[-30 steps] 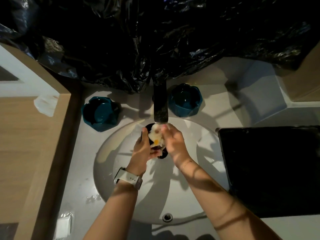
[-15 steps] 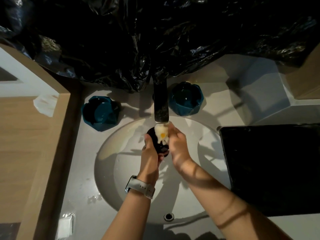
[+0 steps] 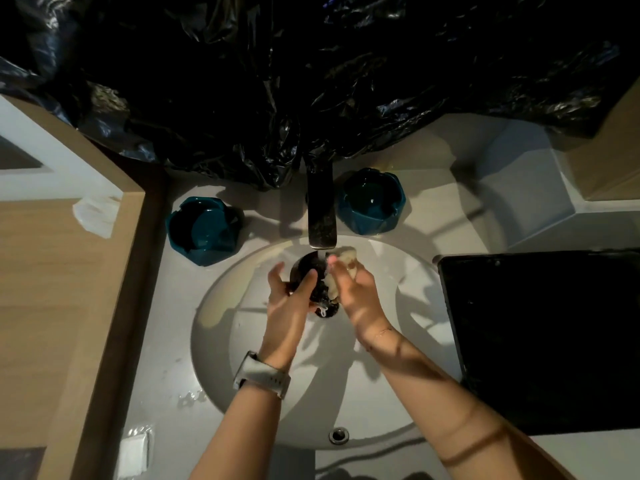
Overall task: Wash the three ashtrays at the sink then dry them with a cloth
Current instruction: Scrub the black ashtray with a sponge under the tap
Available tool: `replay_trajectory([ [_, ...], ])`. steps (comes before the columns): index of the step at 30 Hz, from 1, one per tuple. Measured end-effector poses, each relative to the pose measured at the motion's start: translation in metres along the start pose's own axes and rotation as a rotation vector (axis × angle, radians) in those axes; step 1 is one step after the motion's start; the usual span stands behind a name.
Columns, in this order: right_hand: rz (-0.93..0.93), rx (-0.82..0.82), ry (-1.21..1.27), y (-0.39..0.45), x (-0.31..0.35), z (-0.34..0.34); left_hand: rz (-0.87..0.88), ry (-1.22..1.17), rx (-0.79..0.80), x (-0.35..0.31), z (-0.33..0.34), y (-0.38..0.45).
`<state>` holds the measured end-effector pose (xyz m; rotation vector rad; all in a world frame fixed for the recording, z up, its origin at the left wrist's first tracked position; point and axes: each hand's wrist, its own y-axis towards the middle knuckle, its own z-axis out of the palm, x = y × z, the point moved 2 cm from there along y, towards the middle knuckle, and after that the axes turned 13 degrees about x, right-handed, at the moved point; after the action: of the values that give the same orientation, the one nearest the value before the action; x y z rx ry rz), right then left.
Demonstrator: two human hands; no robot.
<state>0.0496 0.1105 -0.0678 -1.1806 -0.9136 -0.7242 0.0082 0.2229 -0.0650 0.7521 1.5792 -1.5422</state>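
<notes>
Head view: the left hand (image 3: 289, 299) is gripping a dark ashtray (image 3: 311, 271) under the faucet (image 3: 322, 216) so water is rinsing it, while the right hand's (image 3: 356, 289) fingers are clutching a sponge (image 3: 346, 263) (two teal ashtrays (image 3: 202, 230) are waiting on the table (image 3: 166, 341)).

the sink (image 3: 408, 344) is white, set in a pale grey worktop (image 3: 162, 393). two ashtrays stand on it, the left one (image 3: 202, 230) and the right one (image 3: 370, 202), both a glossy dark teal. the ashtray in the left hand (image 3: 287, 306) looks black (image 3: 306, 268). the right hand (image 3: 356, 289) holds a cream-coloured sponge (image 3: 346, 258). the tap (image 3: 322, 213) is dark metal with a speckled sheen. crumpled black plastic sheeting (image 3: 311, 81) with shiny highlights covers the back. a flat black panel (image 3: 543, 337) lies at the right. the cabinet (image 3: 52, 289) at the left is light wood grain with a white edge. the watch strap (image 3: 263, 374) is light grey.
</notes>
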Motion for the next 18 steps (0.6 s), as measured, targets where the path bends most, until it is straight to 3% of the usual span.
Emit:
replay_trajectory([
  [3,0.025,0.098,-0.078,0.000,0.005,0.003,0.022,0.108,0.020,-0.013,-0.009,0.007],
  [5,0.073,0.077,-0.022,0.000,0.008,0.006,0.013,0.141,-0.009,-0.017,-0.010,0.013],
  [8,0.145,-0.024,0.220,-0.001,0.010,0.014,-0.119,-0.162,-0.051,-0.014,-0.002,0.022],
  [10,0.100,-0.063,0.239,-0.009,0.001,0.024,-0.132,-0.337,-0.069,-0.008,0.004,0.030],
  [14,-0.048,0.029,0.191,-0.026,-0.021,0.037,-0.064,-0.267,-0.132,0.004,0.004,0.038],
  [18,0.137,0.012,0.135,0.002,-0.007,0.024,-0.033,-0.259,-0.058,0.013,0.005,0.027],
])
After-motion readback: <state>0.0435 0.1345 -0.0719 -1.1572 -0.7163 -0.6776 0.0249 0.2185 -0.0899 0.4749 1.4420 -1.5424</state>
